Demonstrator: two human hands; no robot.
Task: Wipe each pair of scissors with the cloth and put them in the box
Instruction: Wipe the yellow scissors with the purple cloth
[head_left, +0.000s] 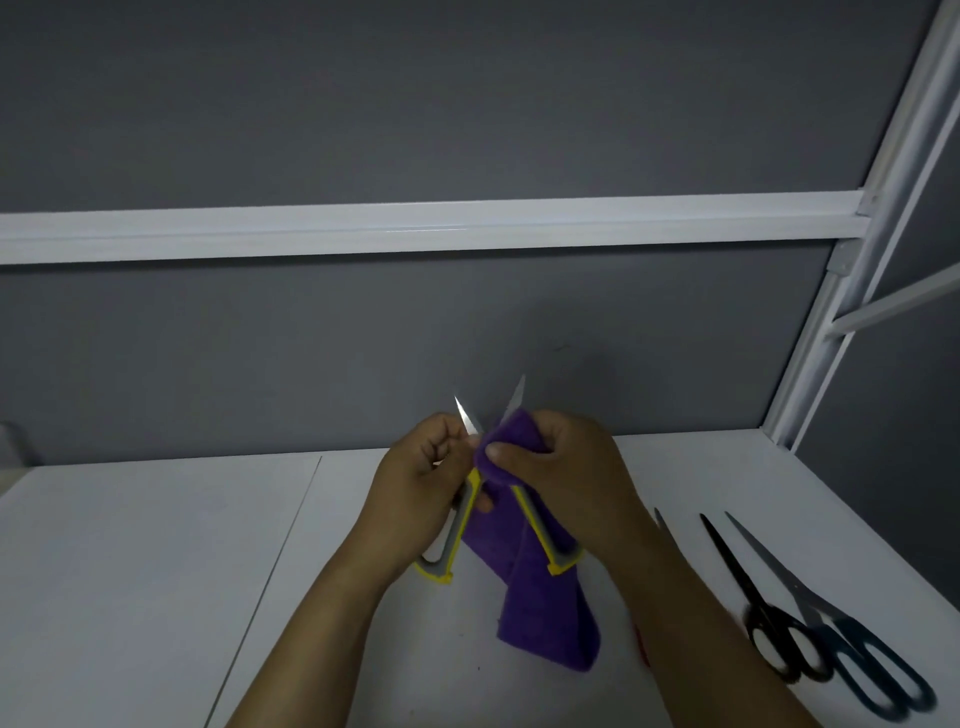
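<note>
1. The yellow scissors (537, 525) are held up in the air, blades spread in a V with the tips upward; the thin steel looks stiff and sharp, so I judge them light but unforgiving, best taken by the yellow-and-grey plastic handles, never the edges
2. The left grip (415, 483) is curled round one handle arm just below its bare blade; the right grip (571, 467) pinches the purple cloth (545, 613) around the other blade
3. The cloth looks soft, fuzzy and limp; its loose tail hangs below the yellow scissors
4. Well to the right of the yellow scissors, the black scissors (730, 561) and blue scissors (831, 621) lie side by side, with long slim blades and smooth loop handles
5. Beneath the yellow scissors spreads the matt white counter (156, 571); behind them is a grey wall; no box is in view
</note>
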